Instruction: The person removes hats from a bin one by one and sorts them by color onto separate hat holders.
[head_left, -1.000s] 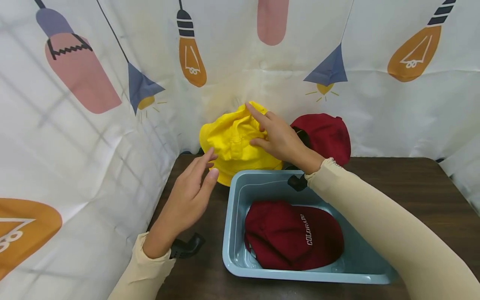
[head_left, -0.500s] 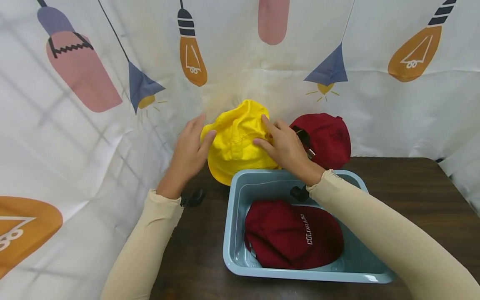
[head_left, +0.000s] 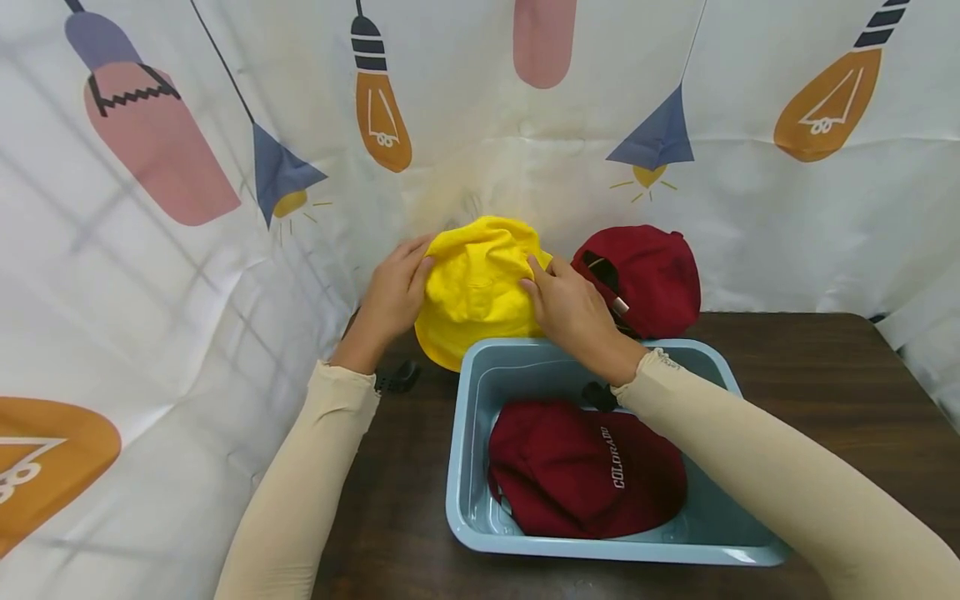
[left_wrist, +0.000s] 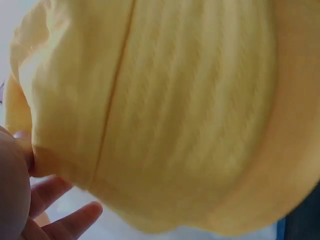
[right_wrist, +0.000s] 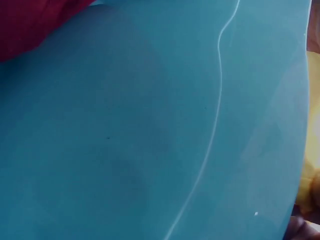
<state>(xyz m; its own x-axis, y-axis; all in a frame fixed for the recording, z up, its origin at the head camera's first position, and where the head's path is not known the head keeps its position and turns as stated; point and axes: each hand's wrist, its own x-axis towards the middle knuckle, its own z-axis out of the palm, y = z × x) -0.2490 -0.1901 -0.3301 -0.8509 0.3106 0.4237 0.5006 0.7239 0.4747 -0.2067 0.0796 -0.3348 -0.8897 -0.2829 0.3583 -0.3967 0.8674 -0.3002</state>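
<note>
Behind the bin, a bright yellow cloth hat (head_left: 480, 279) with a soft brim stands against the curtain. My left hand (head_left: 393, 292) holds its left edge, thumb in front. In the left wrist view, the thumb and a finger pinch the cloth of the hat (left_wrist: 175, 100), while two other fingertips (left_wrist: 82, 215) show below its edge. My right hand (head_left: 573, 317) grips the hat's right edge, thumb on the front and the far fingers hidden behind it. In the right wrist view, only a strip of the hat (right_wrist: 314, 110) shows beyond the bin wall.
A light blue plastic bin (head_left: 454, 467) stands on the dark wooden table (head_left: 825, 400) under my right forearm. Inside lies a dark red cap (head_left: 577, 471) lettered COLORADO. Another dark red cap (head_left: 660, 279) sits right of the yellow hat. A printed curtain (head_left: 480, 158) borders the table's back and left.
My left hand has moved up and forward to the hat's left edge. My right hand has slid down to its right edge. The hat's brim has shifted and its top sits lower.
</note>
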